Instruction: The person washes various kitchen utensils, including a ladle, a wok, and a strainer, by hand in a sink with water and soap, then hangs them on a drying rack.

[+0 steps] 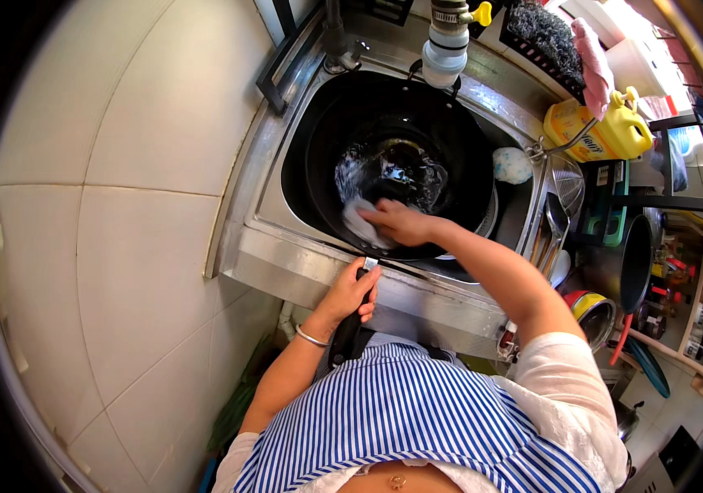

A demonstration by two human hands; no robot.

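A large black wok [462, 142] rests in the stainless steel sink [271, 203], tilted so that its inside faces me. Soapy water [400, 166] lies in its bottom. My left hand [351, 293] is closed around the wok's black handle [346, 339], which juts over the sink's front edge. My right hand [403, 223] is inside the wok and presses a pale scrubbing cloth or pad [362, 220] against the near wall. Hand and pad are blurred, so the pad's exact kind is unclear. A white and blue scrubber ball [512, 165] sits at the right of the wok.
Above the wok hangs a faucet outlet [445, 58] with a yellow clamp. A yellow detergent jug [598, 132] stands at the right, near a pink cloth [593, 68] and a black rack [665, 200]. Utensils [551, 231] lie along the sink's right side. A tiled wall [142, 185] bounds the left.
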